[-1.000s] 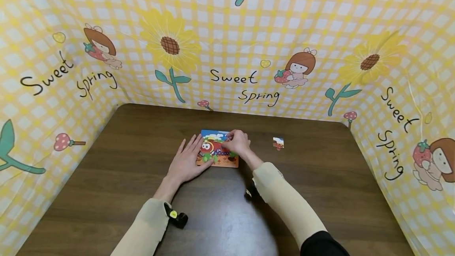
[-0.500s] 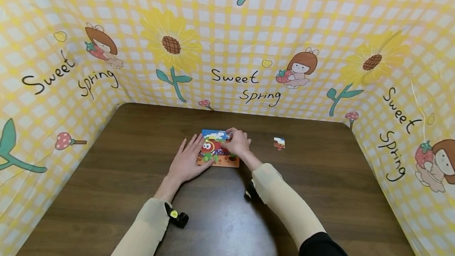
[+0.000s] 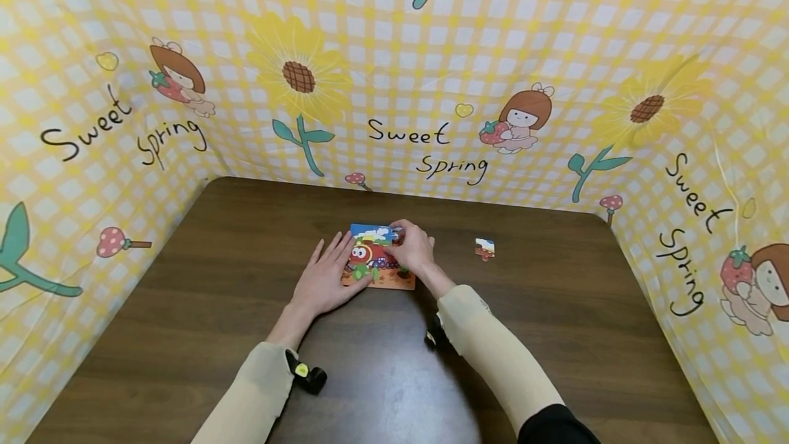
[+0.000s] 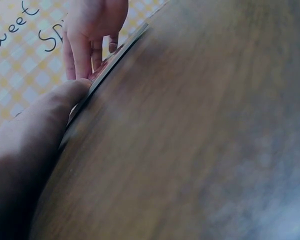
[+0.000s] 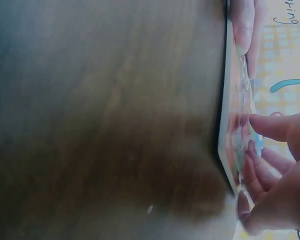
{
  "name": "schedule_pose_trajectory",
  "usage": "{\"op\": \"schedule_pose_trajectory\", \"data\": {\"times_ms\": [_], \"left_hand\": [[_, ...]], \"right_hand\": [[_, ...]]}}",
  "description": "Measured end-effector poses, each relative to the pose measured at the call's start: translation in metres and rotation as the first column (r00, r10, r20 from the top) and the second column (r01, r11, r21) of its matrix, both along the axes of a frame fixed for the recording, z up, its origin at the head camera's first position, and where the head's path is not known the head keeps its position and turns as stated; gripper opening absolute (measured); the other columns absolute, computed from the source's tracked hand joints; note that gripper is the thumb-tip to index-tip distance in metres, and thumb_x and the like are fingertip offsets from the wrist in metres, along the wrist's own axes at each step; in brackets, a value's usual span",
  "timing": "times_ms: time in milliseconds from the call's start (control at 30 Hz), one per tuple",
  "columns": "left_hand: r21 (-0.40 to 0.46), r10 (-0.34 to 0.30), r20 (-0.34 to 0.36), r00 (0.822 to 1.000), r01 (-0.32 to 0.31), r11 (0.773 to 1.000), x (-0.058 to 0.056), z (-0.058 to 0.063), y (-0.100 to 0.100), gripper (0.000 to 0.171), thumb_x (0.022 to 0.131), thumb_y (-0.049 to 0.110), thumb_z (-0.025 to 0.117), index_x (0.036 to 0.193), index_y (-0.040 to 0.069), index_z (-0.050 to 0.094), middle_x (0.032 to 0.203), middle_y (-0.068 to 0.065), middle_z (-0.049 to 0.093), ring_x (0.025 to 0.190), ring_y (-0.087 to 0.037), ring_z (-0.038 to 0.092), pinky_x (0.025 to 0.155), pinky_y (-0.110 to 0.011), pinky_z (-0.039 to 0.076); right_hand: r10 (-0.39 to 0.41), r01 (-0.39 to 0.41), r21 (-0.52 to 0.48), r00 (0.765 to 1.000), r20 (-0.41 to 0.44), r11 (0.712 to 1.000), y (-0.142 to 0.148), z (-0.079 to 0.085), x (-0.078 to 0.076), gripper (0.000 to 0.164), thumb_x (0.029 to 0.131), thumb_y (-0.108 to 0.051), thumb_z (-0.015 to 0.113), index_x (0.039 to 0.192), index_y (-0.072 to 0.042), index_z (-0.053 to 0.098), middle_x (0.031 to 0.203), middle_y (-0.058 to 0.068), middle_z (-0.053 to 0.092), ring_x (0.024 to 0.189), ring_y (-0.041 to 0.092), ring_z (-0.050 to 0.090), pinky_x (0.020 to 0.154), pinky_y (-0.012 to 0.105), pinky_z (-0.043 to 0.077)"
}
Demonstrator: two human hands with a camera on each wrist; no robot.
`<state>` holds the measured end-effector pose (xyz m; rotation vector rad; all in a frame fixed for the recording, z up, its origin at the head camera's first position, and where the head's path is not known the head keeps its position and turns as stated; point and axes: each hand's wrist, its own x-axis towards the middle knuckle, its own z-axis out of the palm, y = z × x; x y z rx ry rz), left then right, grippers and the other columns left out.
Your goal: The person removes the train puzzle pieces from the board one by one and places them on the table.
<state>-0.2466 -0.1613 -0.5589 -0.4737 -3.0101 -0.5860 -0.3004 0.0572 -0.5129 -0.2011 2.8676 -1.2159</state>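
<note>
A small colourful jigsaw puzzle (image 3: 372, 252) in a flat tray lies on the brown table, showing a round red cartoon character under a blue sky. My left hand (image 3: 323, 279) lies spread over its left side, fingers straight and the thumb along the lower edge. At the upper right of the puzzle, my right hand (image 3: 413, 249) pinches a puzzle piece (image 5: 256, 134) between thumb and fingers. Most of that piece is hidden by the fingers. Seen edge-on in the right wrist view, the tray (image 5: 226, 105) is low and thin.
One loose puzzle piece (image 3: 485, 248), blue, white and red, lies on the table (image 3: 555, 307) to the right of my right hand. Yellow checked cloth (image 3: 394, 74) walls in the table's back and sides. A black camera (image 3: 313, 379) sits on my left wrist.
Both hands stay nearly in place. The right hand's fingers shift very slightly at the puzzle's upper right. The head view drifts a little.
</note>
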Motion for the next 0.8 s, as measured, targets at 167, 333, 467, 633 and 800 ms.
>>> {"op": "schedule_pose_trajectory", "data": {"times_ms": [167,333,467,633,800], "left_hand": [[-0.005,0.005,0.017,1.000,-0.004,1.000,0.000,-0.001,0.000,0.105,0.101,0.080,0.054,0.177,0.014,0.025,0.186,-0.003,0.020,0.175,-0.026,0.016,0.143,-0.056,0.004],[-0.005,0.003,0.016,1.000,-0.003,1.000,0.000,-0.001,0.000,0.105,0.100,0.080,0.053,0.177,0.014,0.025,0.186,-0.003,0.020,0.175,-0.026,0.016,0.143,-0.057,0.005],[-0.002,-0.001,0.014,1.000,0.001,1.000,0.000,-0.001,0.000,0.105,0.101,0.079,0.054,0.176,0.012,0.025,0.186,-0.005,0.021,0.175,-0.028,0.017,0.142,-0.058,0.006],[0.001,0.002,0.019,1.000,-0.002,1.000,0.000,-0.001,0.000,0.104,0.101,0.078,0.055,0.177,0.013,0.025,0.186,-0.004,0.021,0.175,-0.027,0.016,0.143,-0.057,0.005],[-0.006,0.002,0.014,1.000,-0.002,1.000,0.001,0.001,0.000,0.105,0.101,0.078,0.055,0.176,0.012,0.026,0.186,-0.006,0.022,0.174,-0.028,0.017,0.142,-0.059,0.007]], "right_hand": [[0.059,-0.059,-0.155,0.998,-0.005,0.986,0.005,-0.005,-0.004,0.044,0.097,-0.005,0.084,0.139,-0.003,0.071,0.113,0.018,0.076,0.097,0.031,0.074,0.091,0.044,0.063],[0.085,-0.084,-0.243,0.996,-0.008,0.966,0.010,-0.010,-0.008,0.042,0.097,-0.003,0.083,0.137,-0.004,0.073,0.117,0.020,0.076,0.102,0.032,0.075,0.091,0.045,0.065],[0.090,-0.094,-0.245,0.996,-0.025,0.965,0.013,-0.012,-0.009,0.041,0.096,-0.005,0.085,0.136,-0.007,0.074,0.115,0.018,0.079,0.102,0.032,0.075,0.092,0.046,0.064],[0.090,-0.099,-0.255,0.995,-0.048,0.962,0.013,-0.014,-0.010,0.041,0.094,-0.004,0.086,0.134,-0.008,0.076,0.110,0.016,0.081,0.097,0.029,0.076,0.085,0.041,0.064],[0.085,-0.098,-0.284,0.995,-0.055,0.954,0.013,-0.015,-0.010,0.041,0.094,-0.002,0.086,0.133,-0.008,0.078,0.106,0.016,0.082,0.093,0.028,0.076,0.081,0.037,0.064]]}}
